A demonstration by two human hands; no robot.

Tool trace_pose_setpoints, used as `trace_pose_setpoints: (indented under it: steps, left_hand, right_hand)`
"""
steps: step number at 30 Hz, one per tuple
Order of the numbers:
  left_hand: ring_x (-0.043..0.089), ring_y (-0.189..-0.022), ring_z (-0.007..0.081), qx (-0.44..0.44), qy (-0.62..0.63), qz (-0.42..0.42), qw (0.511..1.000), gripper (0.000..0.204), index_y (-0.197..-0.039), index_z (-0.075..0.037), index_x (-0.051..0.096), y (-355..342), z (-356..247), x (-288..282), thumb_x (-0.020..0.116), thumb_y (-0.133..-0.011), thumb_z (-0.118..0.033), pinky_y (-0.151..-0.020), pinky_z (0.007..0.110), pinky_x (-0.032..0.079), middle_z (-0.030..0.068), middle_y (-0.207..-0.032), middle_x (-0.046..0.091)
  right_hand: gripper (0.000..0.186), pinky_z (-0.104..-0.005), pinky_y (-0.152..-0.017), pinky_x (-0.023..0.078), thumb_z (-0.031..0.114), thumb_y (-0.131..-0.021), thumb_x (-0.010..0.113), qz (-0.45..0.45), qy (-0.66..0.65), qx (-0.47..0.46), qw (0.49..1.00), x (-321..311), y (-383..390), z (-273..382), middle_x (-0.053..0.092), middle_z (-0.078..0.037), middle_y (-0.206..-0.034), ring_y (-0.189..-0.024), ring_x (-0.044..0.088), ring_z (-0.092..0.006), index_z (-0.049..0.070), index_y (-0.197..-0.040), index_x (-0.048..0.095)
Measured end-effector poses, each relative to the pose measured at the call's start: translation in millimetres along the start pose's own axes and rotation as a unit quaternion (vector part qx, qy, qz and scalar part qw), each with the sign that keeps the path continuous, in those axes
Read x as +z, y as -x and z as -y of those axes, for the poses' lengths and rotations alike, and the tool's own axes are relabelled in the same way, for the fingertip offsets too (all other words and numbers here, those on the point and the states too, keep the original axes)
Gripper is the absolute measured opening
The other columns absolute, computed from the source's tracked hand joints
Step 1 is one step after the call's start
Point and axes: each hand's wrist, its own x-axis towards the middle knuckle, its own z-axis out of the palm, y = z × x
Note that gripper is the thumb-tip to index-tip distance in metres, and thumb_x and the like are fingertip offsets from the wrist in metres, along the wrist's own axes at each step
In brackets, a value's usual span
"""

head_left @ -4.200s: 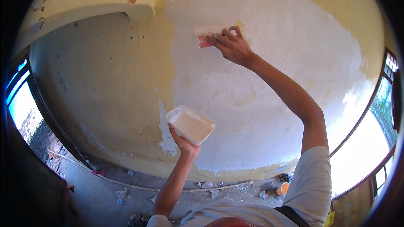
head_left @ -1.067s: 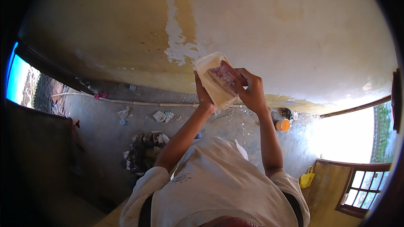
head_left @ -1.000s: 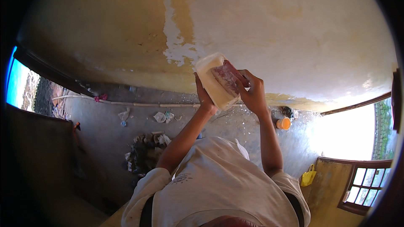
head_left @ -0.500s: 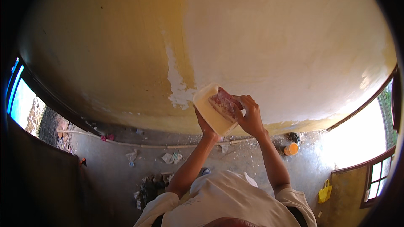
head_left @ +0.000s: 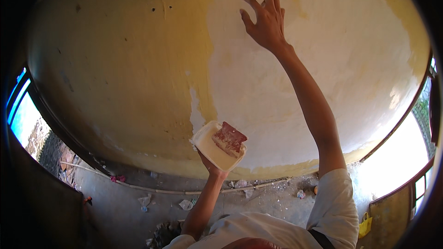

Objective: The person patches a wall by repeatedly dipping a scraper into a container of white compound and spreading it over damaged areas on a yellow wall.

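Low down, the left hand (head_left: pixel 214 168) grips a white tray (head_left: pixel 199 140) from beneath, its palm turned upward. Pale paste (head_left: pixel 213 151) lies inside, and a red scraper (head_left: pixel 230 135) sits tilted in the tray's right part. Higher up, the right hand (head_left: pixel 266 22), empty, fingers parted and bent, is raised before the whitish wall (head_left: pixel 258 92); whether it touches is unclear.

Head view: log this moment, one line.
left hand: holding white tub; right hand: empty, raised before wall; red spreader: in tub; wall: part white, part yellow
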Motion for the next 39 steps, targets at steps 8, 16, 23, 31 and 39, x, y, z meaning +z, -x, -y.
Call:
trace_pose_setpoints:
  steps: [8, 16, 23, 31, 39]
  left_hand:
    - [0.06, -0.124, 0.0329, 0.029, -0.022, -0.022, 0.999, 0.074, -0.147, -0.022, 0.051, 1.0, -10.2, -23.3, 0.04, -0.096, -0.075, -0.097, 0.059, 0.053, 0.0063, -0.141, 0.059]
    - [0.06, -0.125, 0.0312, 0.02, -0.021, -0.022, 0.999, 0.069, -0.147, -0.023, 0.051, 4.6, -13.9, -18.0, 0.036, -0.1, -0.071, -0.097, 0.058, 0.053, 0.005, -0.142, 0.058]
    - [0.06, -0.126, 0.0303, 0.013, -0.023, -0.001, 1.0, 0.068, -0.148, -0.022, 0.05, 5.3, -11.9, -20.8, 0.035, -0.101, -0.07, -0.098, 0.057, 0.054, 0.0048, -0.143, 0.058]
    - [0.059, -0.129, 0.0301, 0.029, -0.035, -0.022, 0.999, 0.071, -0.15, -0.023, 0.047, -1.4, -4.1, -40.4, 0.034, -0.101, -0.071, -0.101, 0.056, 0.053, 0.0051, -0.145, 0.056]
    - [0.059, -0.128, 0.0302, 0.023, -0.029, -0.02, 0.999, 0.071, -0.149, -0.022, 0.049, 7.6, -5.5, -28.2, 0.035, -0.1, -0.071, -0.101, 0.056, 0.053, 0.0046, -0.144, 0.057]
  right_hand:
    - [0.037, -0.0568, -0.089, 0.042, 0.02, -0.082, 0.074, 0.022, 0.037, -0.061, 0.997, 28.4, -52.6, -14.3, 0.044, -0.018, -0.137, -0.121, 0.045, -0.0374, 0.02, -0.119, 0.072]
    - [0.037, -0.0582, -0.09, 0.041, 0.018, -0.084, 0.071, 0.046, 0.06, -0.072, 0.995, 38.3, -57.2, -15.8, 0.047, -0.019, -0.134, -0.121, 0.047, -0.037, 0.019, -0.121, 0.07]
    - [0.037, -0.0675, -0.094, 0.041, 0.017, -0.088, 0.068, 0.088, 0.09, -0.107, 0.986, 40.4, -69.5, -14.6, 0.047, -0.024, -0.135, -0.126, 0.045, -0.0398, 0.016, -0.125, 0.068]
    - [0.033, -0.0709, -0.099, 0.038, 0.023, -0.089, 0.069, 0.073, 0.101, -0.129, 0.984, 51.8, -67.9, -26.9, 0.044, -0.025, -0.142, -0.131, 0.042, -0.0416, 0.018, -0.122, 0.068]
    - [0.037, -0.048, -0.09, 0.036, 0.026, -0.09, 0.075, 0.028, 0.047, -0.074, 0.996, 39.2, -34.6, -43.1, 0.048, -0.008, -0.134, -0.116, 0.047, -0.0287, 0.024, -0.127, 0.07]
